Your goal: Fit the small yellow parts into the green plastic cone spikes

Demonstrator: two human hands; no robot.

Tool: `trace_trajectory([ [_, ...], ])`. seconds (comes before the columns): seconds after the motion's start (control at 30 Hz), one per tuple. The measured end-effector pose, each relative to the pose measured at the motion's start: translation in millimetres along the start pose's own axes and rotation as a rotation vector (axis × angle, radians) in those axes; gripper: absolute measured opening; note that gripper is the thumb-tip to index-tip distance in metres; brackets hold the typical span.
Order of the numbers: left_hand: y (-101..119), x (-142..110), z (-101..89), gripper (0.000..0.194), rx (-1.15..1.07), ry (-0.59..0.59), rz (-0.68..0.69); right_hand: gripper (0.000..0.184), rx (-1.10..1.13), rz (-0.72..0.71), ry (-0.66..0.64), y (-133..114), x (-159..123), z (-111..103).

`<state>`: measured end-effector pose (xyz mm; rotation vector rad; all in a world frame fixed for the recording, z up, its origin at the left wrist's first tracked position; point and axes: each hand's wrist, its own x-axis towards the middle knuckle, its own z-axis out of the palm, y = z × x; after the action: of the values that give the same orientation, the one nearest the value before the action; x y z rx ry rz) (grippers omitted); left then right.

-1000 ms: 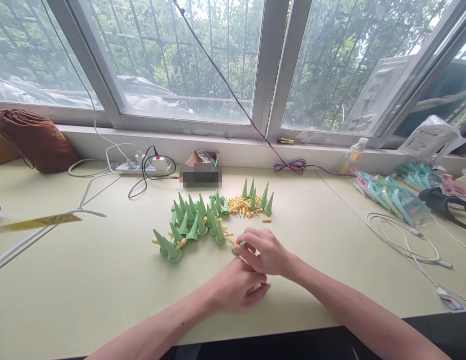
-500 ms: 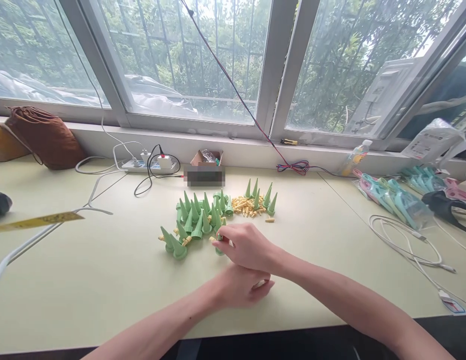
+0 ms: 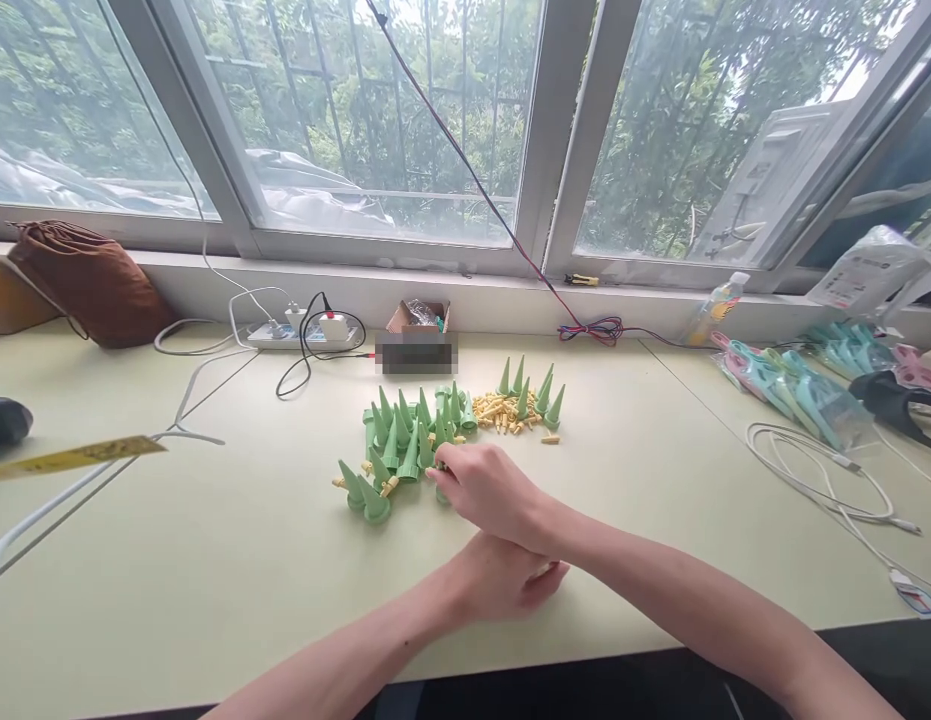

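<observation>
My right hand (image 3: 489,488) crosses over my left wrist, its thumb and forefinger pinched on a green plastic cone (image 3: 442,494) at the front right of a cluster. Only part of that cone shows; the fingers cover the rest. Below it, my left hand (image 3: 516,580) is curled closed near the table top, and what its fingers hold is hidden. Pointed green cones (image 3: 409,455) with ribbed collars stand close together just left of my right hand. Small yellow pegs (image 3: 388,486) lie among the front cones. Behind the hands is a heap of similar yellow pegs (image 3: 502,413).
More green cones (image 3: 554,408) stand around the peg heap. At the back are a small open carton (image 3: 418,318), a power strip (image 3: 274,335) and a coiled red-blue wire (image 3: 596,330). On the right lie bagged pastel clips (image 3: 802,395) and a white cable (image 3: 817,480).
The view has shifted slightly, so the table's things appear further right. My right hand has moved a little left and away from me against the cones. My left hand stays curled beneath it.
</observation>
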<state>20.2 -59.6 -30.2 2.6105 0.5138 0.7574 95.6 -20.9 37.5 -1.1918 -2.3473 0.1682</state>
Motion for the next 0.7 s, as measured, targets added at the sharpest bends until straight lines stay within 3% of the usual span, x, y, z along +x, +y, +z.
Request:
trace_trajectory([
  [0.23,1,2,-3.4,0.019,-0.055,-0.014,0.0,0.014,-0.01,0.003,0.074,0,3,2],
  [0.43,2,6,-8.2,0.034,-0.045,-0.092,-0.029,0.028,0.088,-0.003,0.153,5,8,-18],
  [0.53,1,7,-9.5,0.04,-0.036,-0.102,-0.061,0.027,0.1,0.048,0.183,15,17,-32],
  [0.7,-6,6,-11.2,0.041,0.004,-0.031,-0.003,0.018,0.139,0.158,0.157,43,38,-42],
])
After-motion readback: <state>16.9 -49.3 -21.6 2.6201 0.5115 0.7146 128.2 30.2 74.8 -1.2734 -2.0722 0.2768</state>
